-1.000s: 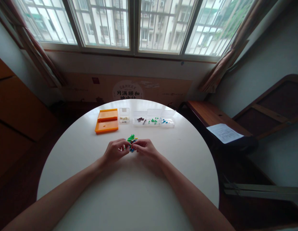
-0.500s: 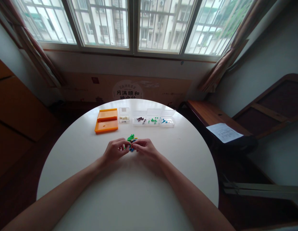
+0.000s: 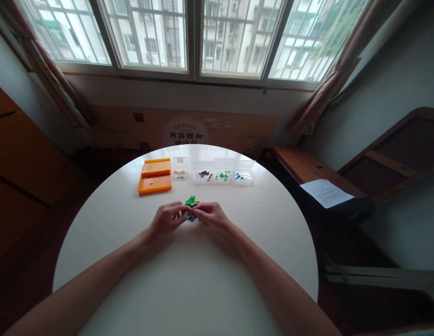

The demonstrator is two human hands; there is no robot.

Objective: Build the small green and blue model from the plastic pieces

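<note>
The left hand (image 3: 170,215) and right hand (image 3: 212,215) had barely moved, fingertips bunched at the mixed pile of small plastic pieces (image 3: 191,202) (whether they gripped one, I couldn't tell), so work stayed there, short of the clear boxes (image 3: 222,182) and orange tray (image 3: 161,184)

The left hand (image 3: 169,216) and right hand (image 3: 210,213) are partly covering a pile of colored pieces (image 3: 191,199), their fingertips (image 3: 185,208) hiding anything pinched between. Beyond the grip, bits (image 3: 224,175) in the clear boxes (image 3: 223,163) are showing too small to identify; nearer, both forearms (image 3: 108,273) are running off the bottom edge.
</note>
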